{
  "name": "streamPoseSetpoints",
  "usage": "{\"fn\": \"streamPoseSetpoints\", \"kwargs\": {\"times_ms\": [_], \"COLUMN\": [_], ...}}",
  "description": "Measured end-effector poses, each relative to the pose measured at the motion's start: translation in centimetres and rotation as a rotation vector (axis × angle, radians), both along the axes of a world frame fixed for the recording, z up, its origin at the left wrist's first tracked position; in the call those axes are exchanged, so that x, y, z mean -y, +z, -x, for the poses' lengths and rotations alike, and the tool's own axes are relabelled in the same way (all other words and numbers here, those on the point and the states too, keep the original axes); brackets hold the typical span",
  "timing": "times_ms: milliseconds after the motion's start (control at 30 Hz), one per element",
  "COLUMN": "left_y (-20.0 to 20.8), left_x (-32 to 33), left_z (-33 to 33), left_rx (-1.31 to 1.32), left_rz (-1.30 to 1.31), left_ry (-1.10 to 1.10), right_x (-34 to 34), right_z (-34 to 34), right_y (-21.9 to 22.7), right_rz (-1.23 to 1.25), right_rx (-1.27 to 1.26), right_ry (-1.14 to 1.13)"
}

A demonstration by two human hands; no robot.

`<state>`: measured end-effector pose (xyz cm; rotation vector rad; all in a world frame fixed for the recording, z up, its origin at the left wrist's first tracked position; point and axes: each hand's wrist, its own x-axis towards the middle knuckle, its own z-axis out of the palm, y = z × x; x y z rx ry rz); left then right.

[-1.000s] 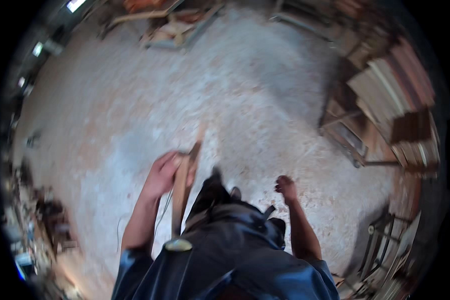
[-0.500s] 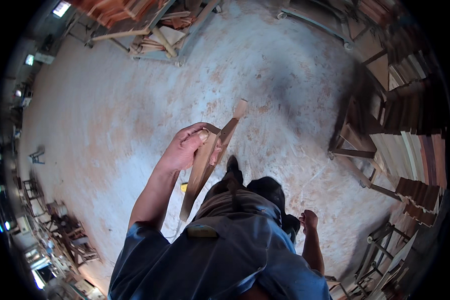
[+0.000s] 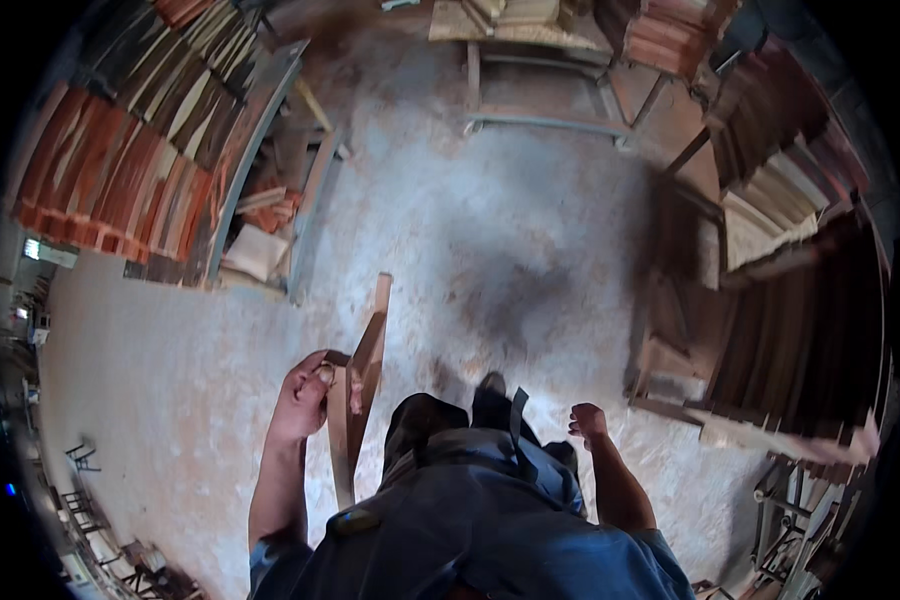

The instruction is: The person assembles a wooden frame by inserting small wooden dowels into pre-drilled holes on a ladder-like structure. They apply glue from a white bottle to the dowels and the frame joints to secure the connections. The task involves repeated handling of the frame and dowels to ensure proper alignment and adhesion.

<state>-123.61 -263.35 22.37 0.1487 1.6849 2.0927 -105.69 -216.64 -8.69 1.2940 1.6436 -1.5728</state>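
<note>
My left hand (image 3: 302, 392) is closed around an angled wooden piece (image 3: 370, 345), gripping it near its middle. The thumb lies on top, and fingertips show on the inner side of the wood. A narrow arm of the piece points forward over the floor, while a broader, tapering part runs back beside my left hip. Whether it is one joined part or two pieces held together, I cannot tell. Out to my right side, my right hand (image 3: 589, 420) hangs low with its fingers curled in and nothing visible in them.
On the left stands a rack (image 3: 255, 190) with reddish and dark boards (image 3: 120, 180) stacked on top. A wheeled cart (image 3: 540, 115) carrying pale boards is ahead. Dark planks (image 3: 790, 330) are stacked along the right, and a metal frame (image 3: 785, 520) stands behind them.
I have walked forward: the racks and carts now appear nearer. My left hand, with the wooden piece still in it, sits lower and further left; my right hand has swung slightly forward.
</note>
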Motion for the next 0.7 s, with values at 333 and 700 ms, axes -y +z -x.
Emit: {"fn": "streamPoseSetpoints", "kwargs": {"times_ms": [333,700], "left_y": [-2.8,-3.0], "left_x": [-3.0,-4.1], "left_z": [24.0,55.2], "left_rx": [0.049,0.273], "left_rz": [-0.271,-0.186], "left_ry": [0.096,-0.051], "right_x": [-3.6,-4.1], "right_z": [31.2,42.4], "right_y": [1.8,-4.0], "right_rz": [-0.066,-0.355], "right_rx": [-0.299,-0.01], "right_ry": [0.048,0.316]}}
